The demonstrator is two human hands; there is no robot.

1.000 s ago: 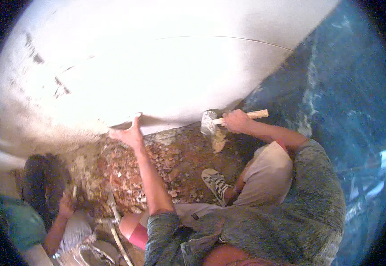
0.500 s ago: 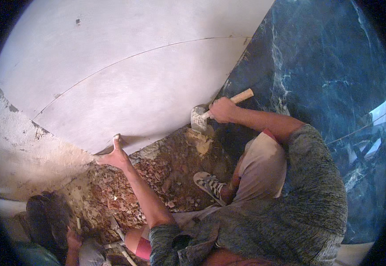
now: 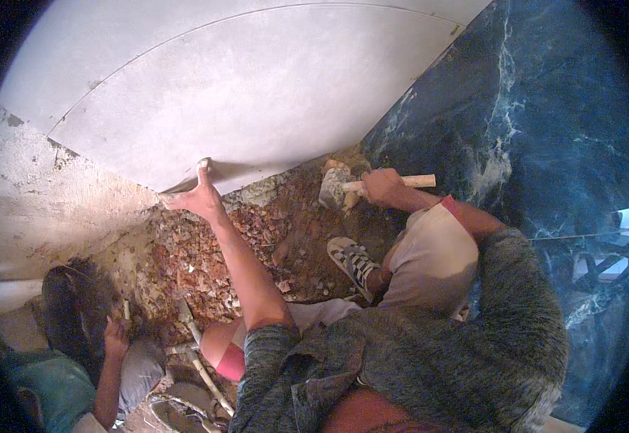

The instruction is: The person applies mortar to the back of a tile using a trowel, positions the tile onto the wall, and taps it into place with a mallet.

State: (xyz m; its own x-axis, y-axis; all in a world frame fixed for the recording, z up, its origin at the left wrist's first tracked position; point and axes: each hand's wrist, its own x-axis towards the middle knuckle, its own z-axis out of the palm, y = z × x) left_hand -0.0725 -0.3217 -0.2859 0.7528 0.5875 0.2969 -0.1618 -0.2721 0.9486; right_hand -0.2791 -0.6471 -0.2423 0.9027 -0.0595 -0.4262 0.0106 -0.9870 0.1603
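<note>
A large white panel [image 3: 264, 86] with a thin curved line meets a blue veined wall [image 3: 560, 123] at the right. My left hand [image 3: 191, 195] is at the panel's lower edge, thumb up and fingers spread, touching it. My right hand [image 3: 386, 187] is closed around the pale wooden handle of a hammer [image 3: 336, 186]. Its dusty, whitish head is just below the panel's edge, beside some lumpy tan material, partly hidden behind it.
Broken reddish rubble [image 3: 213, 252] covers the ground beneath the panel. A co-worker in a teal top [image 3: 54, 386] crouches at lower left, their hand [image 3: 116, 335] around a small pale object. Pale-handled tools [image 3: 206, 375] lie beside my leg. A rough plastered wall [image 3: 54, 187] is at the left.
The view has shifted between frames. The hammer in my right hand has moved slightly down, away from the panel's edge. My left hand stays at that edge.
</note>
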